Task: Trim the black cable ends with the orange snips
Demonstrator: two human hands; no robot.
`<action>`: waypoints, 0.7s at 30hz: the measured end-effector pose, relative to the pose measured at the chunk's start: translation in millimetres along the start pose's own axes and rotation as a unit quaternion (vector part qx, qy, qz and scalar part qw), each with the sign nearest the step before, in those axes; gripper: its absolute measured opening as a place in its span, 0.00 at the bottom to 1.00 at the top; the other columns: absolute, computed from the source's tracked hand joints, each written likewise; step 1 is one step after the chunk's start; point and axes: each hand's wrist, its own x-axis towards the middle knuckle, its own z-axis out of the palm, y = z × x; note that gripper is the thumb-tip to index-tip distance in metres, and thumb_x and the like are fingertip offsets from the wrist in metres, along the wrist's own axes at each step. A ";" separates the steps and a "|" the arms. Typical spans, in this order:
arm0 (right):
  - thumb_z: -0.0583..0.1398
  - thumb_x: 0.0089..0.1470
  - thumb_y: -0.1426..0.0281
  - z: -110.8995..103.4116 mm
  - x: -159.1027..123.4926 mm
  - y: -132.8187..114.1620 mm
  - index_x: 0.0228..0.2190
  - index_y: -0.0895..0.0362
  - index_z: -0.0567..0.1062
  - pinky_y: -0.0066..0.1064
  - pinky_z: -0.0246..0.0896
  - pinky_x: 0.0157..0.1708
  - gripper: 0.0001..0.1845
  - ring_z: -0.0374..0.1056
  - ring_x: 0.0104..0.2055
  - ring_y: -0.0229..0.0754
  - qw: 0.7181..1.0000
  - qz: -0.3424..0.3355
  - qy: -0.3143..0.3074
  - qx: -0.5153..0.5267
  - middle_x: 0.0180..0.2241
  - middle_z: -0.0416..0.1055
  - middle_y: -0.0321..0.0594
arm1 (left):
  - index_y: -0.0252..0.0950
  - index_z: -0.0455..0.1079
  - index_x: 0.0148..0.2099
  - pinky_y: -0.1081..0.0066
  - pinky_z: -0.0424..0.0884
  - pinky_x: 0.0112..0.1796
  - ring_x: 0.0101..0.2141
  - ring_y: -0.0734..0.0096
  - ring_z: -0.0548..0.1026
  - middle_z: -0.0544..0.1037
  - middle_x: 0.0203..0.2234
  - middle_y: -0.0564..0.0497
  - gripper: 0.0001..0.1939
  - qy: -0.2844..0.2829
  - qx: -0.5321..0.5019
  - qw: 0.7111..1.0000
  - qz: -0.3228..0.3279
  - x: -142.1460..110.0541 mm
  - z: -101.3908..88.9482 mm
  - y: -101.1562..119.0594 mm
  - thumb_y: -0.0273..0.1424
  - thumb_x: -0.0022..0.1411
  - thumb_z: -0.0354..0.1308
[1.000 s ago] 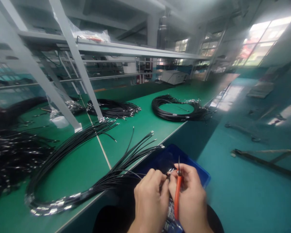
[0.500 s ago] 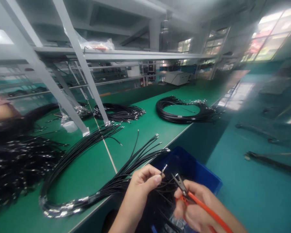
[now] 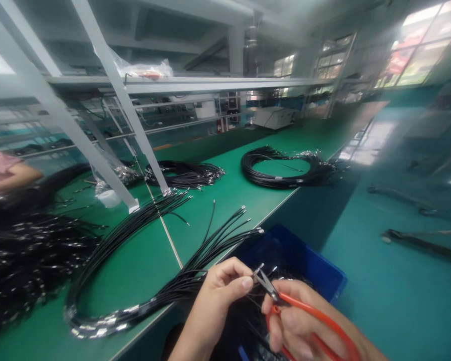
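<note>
My left hand is closed in a pinch on the end of a thin black cable, whose silvery tip pokes out past thumb and forefinger. In my right hand are orange-handled cutting pliers. Their metal jaws are parted and sit right at the cable tip; whether they touch it I cannot tell. Behind my left hand, a curved bundle of black cables lies on the green table, with its metal-tipped ends fanning out towards the blue bin below my hands.
Coiled black cables lie at the table's far edge, and another coil lies beside a white shelf post. A large cable heap fills the left side, near a co-worker's arm.
My right hand has brought the pliers left and up, so the jaws have gone from apart to right at the cable tip. The left hand keeps its pinch almost in place.
</note>
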 end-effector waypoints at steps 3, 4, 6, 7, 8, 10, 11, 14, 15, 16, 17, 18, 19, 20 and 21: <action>0.61 0.46 0.60 -1.1 4.5 2.8 0.36 0.60 0.69 0.28 0.54 0.26 0.18 0.60 0.22 0.35 1.000 0.006 -0.006 0.030 0.22 0.71 0.39 | 0.33 0.69 0.28 0.75 0.59 0.31 0.27 0.74 0.63 0.69 0.23 0.54 0.06 -0.002 -0.007 1.000 0.008 -0.1 0.1 -0.2 0.29 0.55 0.61; 0.60 0.47 0.61 -2.3 6.7 4.6 0.36 0.60 0.69 0.27 0.53 0.24 0.17 0.58 0.21 0.33 0.999 0.007 -0.018 0.042 0.22 0.72 0.39 | 0.33 0.69 0.28 0.75 0.59 0.31 0.27 0.74 0.63 0.69 0.23 0.54 0.06 -0.002 -0.006 1.000 0.011 -0.1 0.1 -0.3 0.29 0.55 0.60; 0.60 0.48 0.64 -5.5 12.1 8.6 0.36 0.60 0.69 0.24 0.50 0.21 0.15 0.55 0.18 0.29 0.996 0.008 -0.042 0.074 0.24 0.74 0.41 | 0.34 0.69 0.28 0.75 0.59 0.31 0.27 0.74 0.63 0.70 0.24 0.54 0.06 -0.003 0.000 1.000 0.016 -0.3 0.1 -0.3 0.29 0.56 0.60; 0.61 0.48 0.64 -7.1 14.8 10.4 0.36 0.60 0.69 0.23 0.48 0.19 0.15 0.53 0.16 0.28 0.995 0.007 -0.051 0.085 0.25 0.75 0.42 | 0.34 0.69 0.28 0.75 0.59 0.31 0.28 0.74 0.63 0.69 0.24 0.54 0.06 -0.004 0.004 1.000 0.017 -0.3 0.1 -0.4 0.29 0.56 0.60; 0.62 0.47 0.64 -8.5 17.4 11.7 0.36 0.60 0.68 0.22 0.46 0.17 0.16 0.52 0.15 0.27 0.994 0.010 -0.057 0.091 0.25 0.76 0.43 | 0.34 0.69 0.28 0.75 0.59 0.31 0.28 0.73 0.63 0.69 0.24 0.54 0.06 -0.004 0.007 1.000 0.017 -0.3 0.0 -0.5 0.29 0.56 0.60; 0.64 0.45 0.64 -10.6 21.1 12.4 0.35 0.60 0.68 0.21 0.43 0.15 0.18 0.52 0.13 0.25 0.994 0.015 -0.061 0.086 0.24 0.76 0.42 | 0.34 0.69 0.28 0.75 0.58 0.31 0.27 0.73 0.63 0.69 0.24 0.53 0.06 -0.004 0.012 1.000 0.020 -0.3 -0.1 -0.8 0.29 0.56 0.60; 0.65 0.44 0.63 -11.1 22.2 12.1 0.35 0.60 0.68 0.20 0.43 0.14 0.18 0.52 0.12 0.25 0.994 0.021 -0.064 0.080 0.24 0.76 0.42 | 0.34 0.69 0.28 0.75 0.59 0.31 0.28 0.73 0.63 0.69 0.24 0.53 0.06 -0.005 0.015 1.000 0.022 -0.3 -0.1 -1.1 0.29 0.56 0.60; 0.65 0.44 0.62 -11.5 22.7 10.6 0.34 0.61 0.67 0.18 0.43 0.12 0.19 0.53 0.12 0.25 0.995 0.022 -0.072 0.065 0.24 0.76 0.42 | 0.34 0.69 0.28 0.74 0.59 0.31 0.28 0.73 0.63 0.68 0.24 0.53 0.06 -0.003 0.027 0.999 0.027 -0.6 -0.1 -1.7 0.29 0.56 0.59; 0.65 0.44 0.62 -11.4 22.4 10.5 0.34 0.61 0.68 0.18 0.43 0.11 0.19 0.53 0.11 0.24 0.995 0.019 -0.071 0.064 0.23 0.76 0.42 | 0.34 0.69 0.28 0.74 0.59 0.31 0.28 0.73 0.63 0.68 0.24 0.54 0.06 -0.003 0.031 0.999 0.030 -0.7 -0.1 -1.7 0.29 0.57 0.59; 0.65 0.44 0.62 -11.2 22.1 10.5 0.34 0.61 0.68 0.17 0.42 0.11 0.19 0.53 0.11 0.24 0.995 0.018 -0.069 0.063 0.23 0.76 0.42 | 0.34 0.69 0.28 0.74 0.59 0.31 0.28 0.73 0.63 0.68 0.24 0.54 0.06 -0.002 0.035 0.999 0.034 -0.8 0.0 -1.8 0.29 0.57 0.59; 0.65 0.44 0.62 -10.9 21.8 10.5 0.33 0.61 0.68 0.17 0.42 0.10 0.19 0.53 0.11 0.24 0.996 0.016 -0.068 0.061 0.23 0.76 0.42 | 0.34 0.68 0.28 0.74 0.58 0.31 0.28 0.73 0.63 0.68 0.24 0.54 0.06 -0.003 0.037 0.999 0.038 -0.9 0.1 -1.8 0.29 0.57 0.59; 0.65 0.44 0.61 -10.7 21.7 10.3 0.33 0.61 0.68 0.17 0.42 0.10 0.19 0.52 0.10 0.23 0.996 0.014 -0.065 0.060 0.22 0.76 0.42 | 0.34 0.68 0.28 0.74 0.59 0.31 0.28 0.73 0.63 0.68 0.24 0.54 0.06 -0.004 0.038 0.998 0.041 -0.9 0.3 -1.7 0.29 0.57 0.59; 0.65 0.44 0.61 -10.4 21.6 10.0 0.32 0.60 0.68 0.16 0.41 0.09 0.18 0.52 0.10 0.23 0.997 0.016 -0.058 0.056 0.21 0.75 0.41 | 0.34 0.68 0.28 0.74 0.59 0.31 0.28 0.73 0.63 0.68 0.24 0.54 0.06 -0.007 0.039 0.998 0.042 -0.9 0.5 -1.7 0.29 0.57 0.59; 0.64 0.44 0.61 -10.1 21.7 9.4 0.32 0.60 0.68 0.16 0.41 0.09 0.18 0.52 0.09 0.23 0.997 0.023 -0.053 0.046 0.21 0.75 0.41 | 0.34 0.68 0.29 0.74 0.59 0.32 0.28 0.73 0.63 0.68 0.24 0.54 0.06 -0.008 0.039 0.998 0.042 -0.8 0.7 -1.7 0.29 0.57 0.59; 0.63 0.44 0.61 -9.8 21.8 8.7 0.31 0.59 0.68 0.16 0.41 0.08 0.17 0.51 0.09 0.24 0.998 0.037 -0.048 0.031 0.20 0.75 0.40 | 0.34 0.69 0.29 0.74 0.59 0.32 0.28 0.73 0.63 0.68 0.24 0.54 0.06 -0.008 0.040 0.998 0.041 -0.7 0.9 -1.8 0.29 0.57 0.58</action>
